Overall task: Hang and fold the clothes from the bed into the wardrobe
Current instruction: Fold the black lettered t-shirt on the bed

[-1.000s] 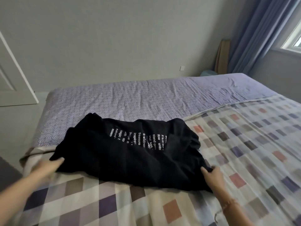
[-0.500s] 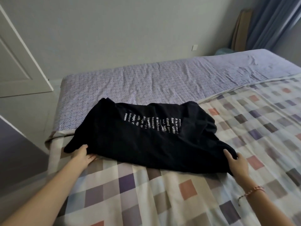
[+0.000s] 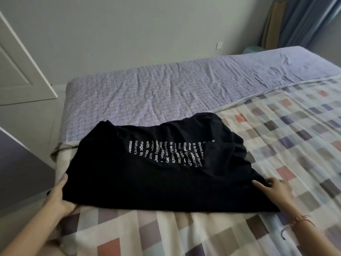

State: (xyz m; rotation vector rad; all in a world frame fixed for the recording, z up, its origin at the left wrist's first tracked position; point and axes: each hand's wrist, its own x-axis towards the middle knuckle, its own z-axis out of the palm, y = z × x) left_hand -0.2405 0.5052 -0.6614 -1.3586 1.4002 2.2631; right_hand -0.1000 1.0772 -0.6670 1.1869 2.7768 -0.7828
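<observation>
Two bare forearms enter the frame, the left forearm (image 3: 27, 231) from the lower left corner and the right forearm (image 3: 319, 239) from the lower right. No clothing covers either up to the frame edge. The left hand (image 3: 60, 193) shows a short, pale thumbnail. Below the right hand (image 3: 275, 189), the wrist wears a thin bracelet (image 3: 299, 219) in pinkish orange; whether it is cord or small beads is too blurred to tell. A short dark thread (image 3: 282, 234) hangs from it and curls at its lower end.

A bed (image 3: 166, 93) in a lilac swirl sheet carries a checked quilt (image 3: 276, 145), and a black printed T-shirt (image 3: 147, 178) lies across both.
</observation>
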